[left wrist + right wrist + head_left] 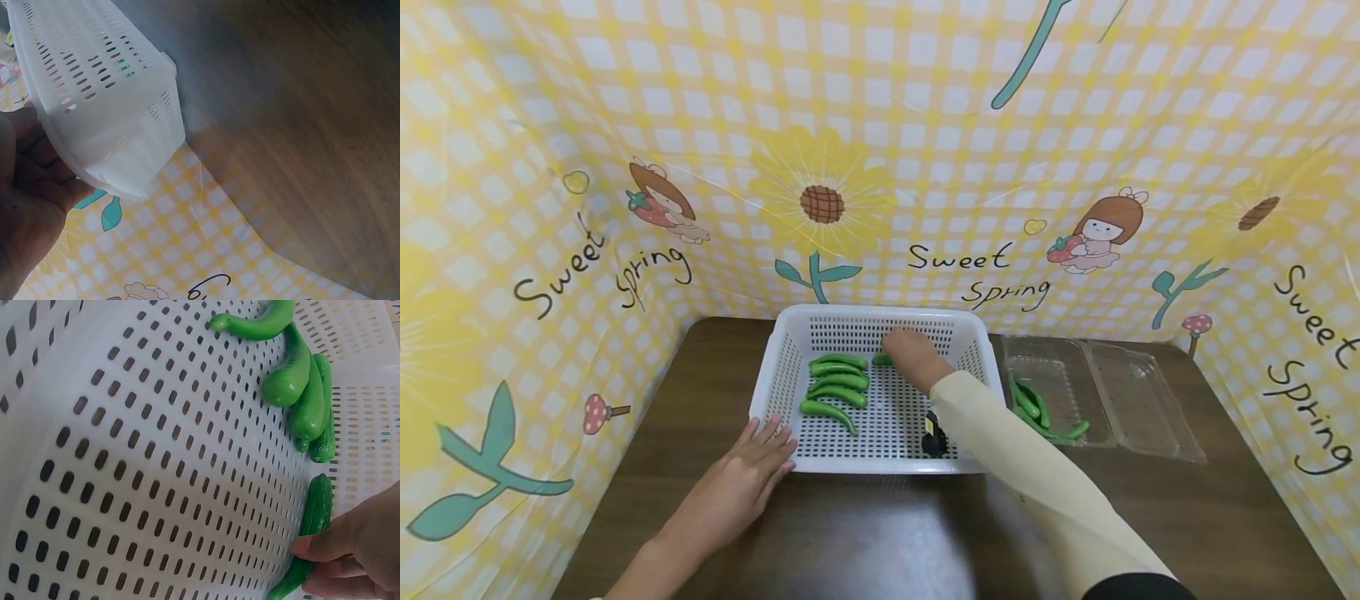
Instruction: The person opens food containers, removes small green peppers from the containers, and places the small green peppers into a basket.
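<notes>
A white slotted plastic basket [880,465] stands on the dark wooden table. In its back middle, my right hand [917,354] pinches a long dark green pepper [317,512] between thumb and fingers. The pepper lies near the basket floor, its thin end pointing down in the right wrist view. Several other green peppers [838,390] lie in a row on the basket's left side, curved and lighter in colour. My left hand [737,475] rests with extended fingers on the rim at the front left corner. From the left wrist, its fingertips overlap the basket rim [53,134].
Right of the basket, a clear plastic box [1060,375] with a few green peppers [1033,408] in it has its lid [1138,400] folded out to the right. A small black device [934,437] shows beside my right forearm. Yellow checked cloth walls surround the table [850,542].
</notes>
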Available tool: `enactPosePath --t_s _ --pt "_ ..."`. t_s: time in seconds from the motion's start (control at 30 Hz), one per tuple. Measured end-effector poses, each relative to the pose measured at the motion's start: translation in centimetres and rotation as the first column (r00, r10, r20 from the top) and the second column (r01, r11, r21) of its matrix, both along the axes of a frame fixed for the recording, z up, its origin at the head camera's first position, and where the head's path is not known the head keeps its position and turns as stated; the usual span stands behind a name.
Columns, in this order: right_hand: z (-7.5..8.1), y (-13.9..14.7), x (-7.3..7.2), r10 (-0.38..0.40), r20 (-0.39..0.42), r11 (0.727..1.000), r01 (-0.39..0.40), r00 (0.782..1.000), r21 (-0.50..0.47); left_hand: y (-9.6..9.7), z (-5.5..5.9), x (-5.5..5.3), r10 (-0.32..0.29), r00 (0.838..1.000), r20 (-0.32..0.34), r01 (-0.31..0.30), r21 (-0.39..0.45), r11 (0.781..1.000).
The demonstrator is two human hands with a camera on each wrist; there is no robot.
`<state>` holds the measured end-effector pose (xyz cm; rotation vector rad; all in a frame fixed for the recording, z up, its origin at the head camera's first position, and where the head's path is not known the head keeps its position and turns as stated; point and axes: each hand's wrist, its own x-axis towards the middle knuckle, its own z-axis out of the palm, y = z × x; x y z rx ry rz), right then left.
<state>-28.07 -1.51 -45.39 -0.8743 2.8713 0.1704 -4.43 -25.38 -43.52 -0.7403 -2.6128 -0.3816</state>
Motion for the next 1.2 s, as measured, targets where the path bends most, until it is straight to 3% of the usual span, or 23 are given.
enactPosePath --t_s 0.27,0.4,0.5,0.63,0.73,0.83,0.93,1.07,1.2 --pt "0.2 0.0 0.3 -0.030 -0.010 1.000 0.030 0.999 0.000 0.1 0.0 0.0 0.012 0.999 0.037 -0.012 -0.009 1.000" --pt "1.1 0.4 0.2 -0.023 -0.036 0.999 0.024 0.999 0.035 0.1 -0.1 0.0 0.020 0.998 0.055 -0.020 -0.013 1.000" --pt "2.5 1.4 -0.2 -0.022 -0.049 0.999 0.024 0.999 0.037 0.1 -0.2 -0.1 0.018 0.998 0.053 -0.017 -0.011 1.000" --pt "5.6 3.8 -0.7 -0.053 -0.061 0.998 0.052 0.997 -0.028 0.1 -0.2 -0.1 0.013 0.999 0.044 -0.012 -0.005 1.000" --pt "7.9 6.6 -0.9 -0.094 -0.069 0.992 0.088 0.993 -0.089 0.1 -0.3 -0.1 0.009 1.000 0.030 -0.009 0.001 1.000" --pt "9.2 10.1 -1.0 -0.153 -0.072 0.980 0.142 0.986 -0.142 0.1 -0.4 -0.2 0.001 1.000 0.011 -0.001 0.001 1.000" --pt "9.0 14.2 -1.2 -0.215 -0.061 0.964 0.201 0.975 -0.177 0.1 -0.4 -0.1 -0.005 1.000 -0.007 0.005 0.000 1.000" --pt "7.4 19.4 -1.4 -0.281 -0.024 0.939 0.270 0.959 -0.212 0.0 -0.3 0.0 -0.006 1.000 -0.021 0.006 0.007 1.000" --pt "5.4 23.1 -0.7 -0.310 0.109 0.913 0.328 0.945 -0.242 0.0 -0.2 0.0 -0.012 1.000 -0.020 0.012 0.012 1.000"
